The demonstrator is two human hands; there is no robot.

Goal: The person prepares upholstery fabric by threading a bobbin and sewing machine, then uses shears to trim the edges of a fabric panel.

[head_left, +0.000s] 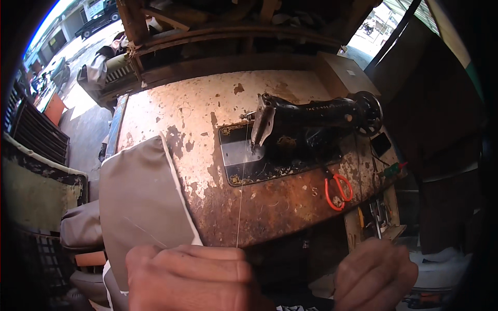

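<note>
My left hand (189,274) is closed at the lower middle, in front of the table's near edge. A thin white thread (240,207) runs from the needle end of a black sewing machine (311,115) down to its fingers. Beside and partly behind that hand lies a brown-grey piece of leather-like material (140,181) with a pale edge, hanging over the table's left front. My right hand (376,272) is curled shut at the lower right, slightly blurred. Whatever its fingers may hold is hidden. Scissors with orange handles (328,195) lie near the machine's front right.
The worn wooden table (275,212) has peeling paint. An open drawer (354,228) with tools juts out below its right front. A green-handled tool (392,169) lies at the right edge, a cardboard box (342,72) behind the machine. Brown padded pieces (83,225) are at left.
</note>
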